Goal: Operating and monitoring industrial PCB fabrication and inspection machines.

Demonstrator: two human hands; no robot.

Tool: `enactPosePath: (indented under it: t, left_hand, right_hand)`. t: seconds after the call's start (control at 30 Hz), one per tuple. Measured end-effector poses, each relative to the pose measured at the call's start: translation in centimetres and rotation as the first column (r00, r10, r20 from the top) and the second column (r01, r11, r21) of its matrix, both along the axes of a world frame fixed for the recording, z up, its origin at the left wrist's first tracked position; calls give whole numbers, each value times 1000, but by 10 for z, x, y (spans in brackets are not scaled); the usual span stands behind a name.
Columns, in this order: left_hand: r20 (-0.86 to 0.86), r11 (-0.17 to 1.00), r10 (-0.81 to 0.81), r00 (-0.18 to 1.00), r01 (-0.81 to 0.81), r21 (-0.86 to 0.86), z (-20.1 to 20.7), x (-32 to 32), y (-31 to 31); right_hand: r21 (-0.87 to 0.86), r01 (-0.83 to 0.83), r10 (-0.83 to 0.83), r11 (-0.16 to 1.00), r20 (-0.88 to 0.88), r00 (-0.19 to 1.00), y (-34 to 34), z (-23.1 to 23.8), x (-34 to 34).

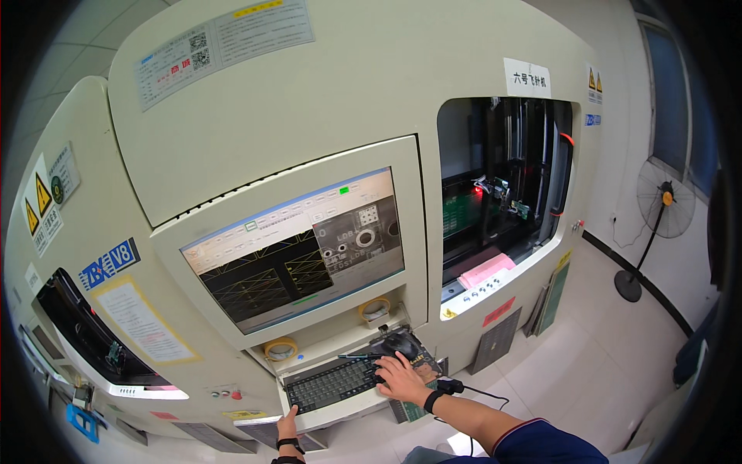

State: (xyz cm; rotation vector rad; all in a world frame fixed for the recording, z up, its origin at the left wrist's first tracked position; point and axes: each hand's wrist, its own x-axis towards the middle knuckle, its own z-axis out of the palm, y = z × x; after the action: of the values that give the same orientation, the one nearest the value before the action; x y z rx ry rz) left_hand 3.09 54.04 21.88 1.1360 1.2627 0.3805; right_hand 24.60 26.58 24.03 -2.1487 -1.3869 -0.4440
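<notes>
Though the right hand splays empty over keys, the left's grip is unclear.

From where I stand, the machine cabinet is cream, the keyboard black, the navy sleeve red-edged, the fan hub orange.

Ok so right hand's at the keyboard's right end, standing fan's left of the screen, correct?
Not quite: the standing fan is right of the screen, per the head view. The right hand is at the keyboard's right end.
</notes>
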Motion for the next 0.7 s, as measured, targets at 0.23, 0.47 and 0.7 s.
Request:
enactPosePath:
  t: [0.23,0.47,0.7]
  left_hand:
    - [-74,1000,-25,997,25,2,-13,-1,10]
    - [-16,999,-34,999,33,-7,-20,-2,13]
    - [-54,1000,-16,998,16,2,-15,-1,10]
  right_hand:
    - [-150,-43,48,988,30,998,-3,2,2]
    - [-140,-67,68,988,6,998,-3,3,1]
    - [-256,-98,107,962,23,994,-4,6,1]
